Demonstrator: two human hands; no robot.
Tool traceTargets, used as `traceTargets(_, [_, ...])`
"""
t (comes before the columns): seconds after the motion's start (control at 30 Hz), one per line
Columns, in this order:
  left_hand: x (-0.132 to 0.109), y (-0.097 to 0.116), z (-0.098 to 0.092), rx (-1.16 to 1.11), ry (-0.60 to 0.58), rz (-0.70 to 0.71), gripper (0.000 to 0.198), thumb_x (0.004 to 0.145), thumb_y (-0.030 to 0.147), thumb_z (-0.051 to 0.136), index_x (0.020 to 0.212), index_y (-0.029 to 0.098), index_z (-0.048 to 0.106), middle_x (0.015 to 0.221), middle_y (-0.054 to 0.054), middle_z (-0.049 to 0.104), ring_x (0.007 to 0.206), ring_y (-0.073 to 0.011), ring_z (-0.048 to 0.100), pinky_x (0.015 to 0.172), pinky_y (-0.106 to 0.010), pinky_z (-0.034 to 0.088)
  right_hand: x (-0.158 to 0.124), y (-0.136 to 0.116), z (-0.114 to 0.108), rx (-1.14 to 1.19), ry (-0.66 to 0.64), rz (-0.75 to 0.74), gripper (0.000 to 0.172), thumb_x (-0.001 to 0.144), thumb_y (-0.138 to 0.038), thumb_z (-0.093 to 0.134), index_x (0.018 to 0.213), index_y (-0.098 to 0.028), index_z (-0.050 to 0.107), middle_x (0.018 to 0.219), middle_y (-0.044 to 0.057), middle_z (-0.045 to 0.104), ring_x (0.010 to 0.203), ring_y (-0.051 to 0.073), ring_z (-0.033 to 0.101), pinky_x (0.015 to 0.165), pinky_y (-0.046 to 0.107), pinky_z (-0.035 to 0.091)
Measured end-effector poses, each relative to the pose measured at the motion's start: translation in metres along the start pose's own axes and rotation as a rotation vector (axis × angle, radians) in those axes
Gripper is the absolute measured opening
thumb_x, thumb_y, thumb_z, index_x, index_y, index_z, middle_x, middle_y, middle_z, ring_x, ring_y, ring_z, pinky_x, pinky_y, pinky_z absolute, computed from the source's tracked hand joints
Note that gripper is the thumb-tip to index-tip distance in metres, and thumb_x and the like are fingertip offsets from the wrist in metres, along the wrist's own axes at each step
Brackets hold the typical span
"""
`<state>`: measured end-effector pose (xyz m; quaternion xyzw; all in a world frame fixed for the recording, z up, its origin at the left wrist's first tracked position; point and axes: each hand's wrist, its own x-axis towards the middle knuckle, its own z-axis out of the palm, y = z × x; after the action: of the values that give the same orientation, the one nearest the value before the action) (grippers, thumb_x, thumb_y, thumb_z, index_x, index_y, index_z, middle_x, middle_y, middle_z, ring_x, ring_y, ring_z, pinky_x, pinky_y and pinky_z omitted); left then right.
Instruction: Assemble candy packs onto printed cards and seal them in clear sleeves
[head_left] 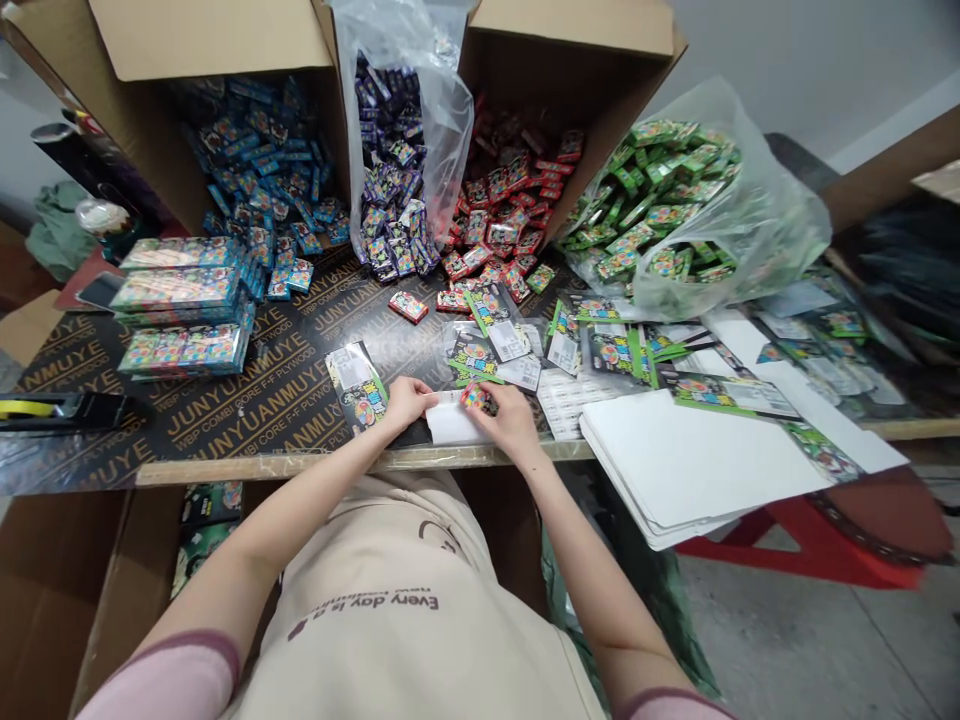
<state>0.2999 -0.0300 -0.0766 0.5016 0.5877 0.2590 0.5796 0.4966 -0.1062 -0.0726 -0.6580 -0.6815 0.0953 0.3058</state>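
Note:
Close to the table's front edge, a small white sheet (456, 424) lies between my hands. The closed fingers of my left hand (409, 402) pinch its left side. With thumb and fingers, my right hand (513, 418) grips a small colourful packet (475, 398) above the sheet's right side. Left of my left hand lies a black and green printed card (357, 384). More printed cards (495, 322) overlap just beyond my right hand, some with clear film around them. A single red packet (408, 306) rests farther back on the table.
At the back, cardboard boxes spill blue packets (270, 150) and red packets (510, 190), with a bag of purple packets (394, 180) between. Green packets (645, 200) fill a clear bag. Stacked bundles (180, 300) stand left, near a tape dispenser (67, 410). White sheets (697, 450) overhang the right front edge.

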Motion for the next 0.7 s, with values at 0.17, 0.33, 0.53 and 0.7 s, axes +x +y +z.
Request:
traceTargets(0.17, [0.000,-0.008,-0.002,0.010,0.006,0.021,0.015,0.059,0.002,0.070,0.069,0.012,0.070,0.052,0.003,0.062,0.046,-0.0104,0.057,0.051,-0.023,0.050,-0.001,-0.006,0.019,-0.193,-0.079,0.026,0.037,0.079,-0.036,0.067,0.110,-0.017,0.066,0.110,0.016,0.063,0.104,0.033,0.053,0.085,0.046,0.042])
traceTargets(0.33, [-0.001,-0.010,-0.006,-0.018,-0.022,0.015,0.014,0.064,0.000,0.065,0.072,0.011,0.068,0.053,0.002,0.062,0.046,-0.0107,0.059,0.051,-0.024,0.052,0.018,-0.032,0.041,-0.132,-0.145,-0.062,0.034,0.085,-0.018,0.057,0.119,-0.018,0.063,0.113,0.016,0.059,0.103,0.028,0.055,0.085,0.040,0.044])
traceTargets(0.53, [0.001,-0.015,-0.006,-0.049,-0.042,0.026,0.015,0.061,0.001,0.070,0.069,0.013,0.064,0.050,0.003,0.061,0.045,-0.0109,0.059,0.052,-0.024,0.053,0.025,-0.041,0.057,0.020,-0.165,-0.005,0.021,0.085,-0.015,0.051,0.081,-0.019,0.070,0.089,0.010,0.065,0.081,0.021,0.059,0.073,0.032,0.046])
traceTargets(0.7, [0.003,-0.016,-0.006,-0.062,-0.057,0.025,0.015,0.060,0.001,0.070,0.063,0.013,0.062,0.048,0.004,0.060,0.044,-0.0107,0.058,0.050,-0.023,0.051,0.022,-0.033,0.047,0.346,-0.025,0.162,0.017,0.086,-0.021,0.048,0.085,-0.019,0.065,0.080,0.005,0.066,0.073,0.018,0.060,0.071,0.030,0.046])
